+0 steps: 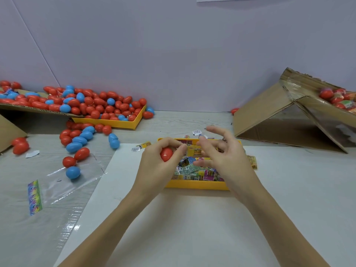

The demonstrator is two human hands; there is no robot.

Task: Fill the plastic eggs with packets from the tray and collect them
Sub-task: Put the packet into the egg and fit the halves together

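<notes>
My left hand (157, 162) grips a red plastic egg (166, 154) just above the left end of a yellow tray (196, 185) full of colourful packets (192, 168). My right hand (224, 153) hovers over the tray with its fingers spread and relaxed, holding nothing that I can see; its fingertips are close to the egg. Part of the tray and the packets is hidden behind both hands.
Several red and blue eggs (77, 139) lie loose at the left, more fill a second yellow tray (115, 123) and a cardboard flap behind. A tilted cardboard box (279, 112) with filled eggs stands at the right. Plastic wrap (73, 180) and stray packets (144, 145) lie nearby.
</notes>
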